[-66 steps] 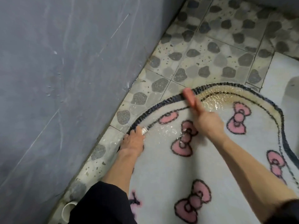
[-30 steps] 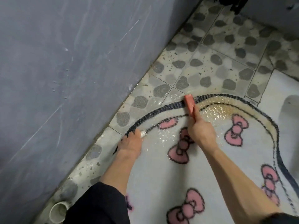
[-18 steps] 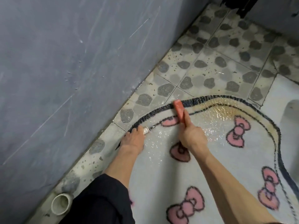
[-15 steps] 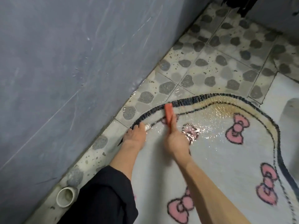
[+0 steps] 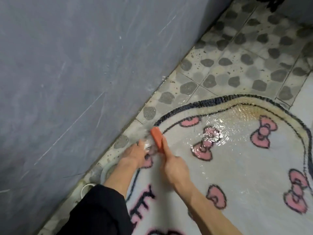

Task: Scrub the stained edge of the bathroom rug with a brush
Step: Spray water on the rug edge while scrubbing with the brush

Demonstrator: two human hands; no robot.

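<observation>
Mid-scrub: right hand (image 5: pixel 176 168) grips the brush (image 5: pixel 156 139) on the rug's (image 5: pixel 237 175) left edge; left hand (image 5: pixel 135 154) is beside it, grip too blurred to tell. Next, I'd say, comes the stain (image 5: pixel 245 112) along the far edge.

The only writing is on the rug (image 5: pixel 237 175): dark lettering (image 5: pixel 142 207) edged in pink, lying sideways near its lower left border. It seems to read "TTY", though the letters are blurred and the word runs under the black sleeve (image 5: pixel 101 214).
</observation>
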